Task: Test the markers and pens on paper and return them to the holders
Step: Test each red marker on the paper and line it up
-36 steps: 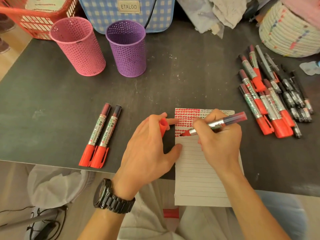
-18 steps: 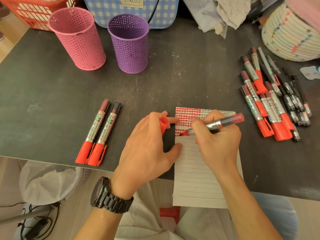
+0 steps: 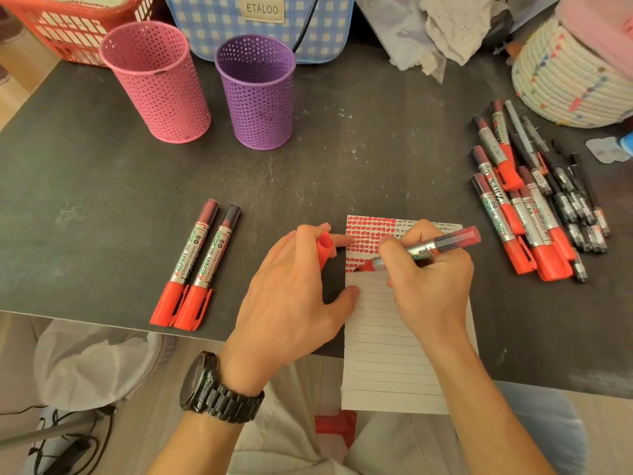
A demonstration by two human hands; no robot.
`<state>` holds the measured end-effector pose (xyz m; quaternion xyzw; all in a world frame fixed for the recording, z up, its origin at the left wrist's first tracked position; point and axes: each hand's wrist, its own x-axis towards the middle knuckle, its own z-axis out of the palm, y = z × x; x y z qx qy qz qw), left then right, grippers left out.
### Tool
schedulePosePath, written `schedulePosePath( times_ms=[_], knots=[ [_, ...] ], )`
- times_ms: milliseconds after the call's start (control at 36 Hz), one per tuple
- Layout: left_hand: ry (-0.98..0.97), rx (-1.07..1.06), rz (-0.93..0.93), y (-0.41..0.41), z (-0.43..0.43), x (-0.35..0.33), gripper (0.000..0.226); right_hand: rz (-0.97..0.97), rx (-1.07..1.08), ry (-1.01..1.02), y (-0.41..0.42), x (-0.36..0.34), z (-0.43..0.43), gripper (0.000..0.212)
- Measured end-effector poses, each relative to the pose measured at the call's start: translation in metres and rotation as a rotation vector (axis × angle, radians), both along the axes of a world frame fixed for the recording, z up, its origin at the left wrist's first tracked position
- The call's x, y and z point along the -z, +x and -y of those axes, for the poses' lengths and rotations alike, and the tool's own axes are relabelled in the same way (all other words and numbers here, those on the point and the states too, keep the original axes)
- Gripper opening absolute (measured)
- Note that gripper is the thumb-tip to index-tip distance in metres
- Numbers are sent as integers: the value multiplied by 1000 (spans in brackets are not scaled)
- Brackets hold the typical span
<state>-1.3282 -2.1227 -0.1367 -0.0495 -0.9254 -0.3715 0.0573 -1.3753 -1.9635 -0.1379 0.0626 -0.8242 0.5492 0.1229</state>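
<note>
Nearest you, a black watch (image 3: 219,389) sits on your left wrist. The lined paper (image 3: 394,354) overhangs the near edge of the dark table (image 3: 102,200) towards your lap.

Your left hand (image 3: 291,296) lies at the paper's left edge, thumb resting on the sheet. Its curled fingers pinch a red cap (image 3: 323,248).

Your right hand (image 3: 428,279) grips the open marker (image 3: 421,250) in a writing hold. The red tip touches the paper at the lowest row of red marks, and the barrel slants up to the right. This hand covers the middle of the sheet. The paper's top is filled with rows of red marks, with dark scribbles at its upper right.

To the left, well apart from the paper, two capped markers (image 3: 195,265) lie side by side, touching, red caps towards you.

To the right, a pile (image 3: 534,207) of red markers and dark pens lies close-packed; how many cannot be told.

Farther back on the left, the pink holder (image 3: 157,84) and purple holder (image 3: 257,94) stand upright, just beside each other.

Behind them are a red basket (image 3: 68,25) and a blue checked bag (image 3: 260,22) labelled ETALOO. A woven basket (image 3: 565,80) stands at far right, just behind the pile.
</note>
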Motion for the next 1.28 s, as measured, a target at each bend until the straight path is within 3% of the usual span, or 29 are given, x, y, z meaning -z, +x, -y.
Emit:
schedulePosePath(
  times_ms=[1028,1278],
  knots=[
    [-12,9,10,0,1,2,54,28,2,-59,2,1,-1,25],
    [-27,17,37,-1,2,3,56,193,104,-441,-3,-9,-7,32]
  ],
)
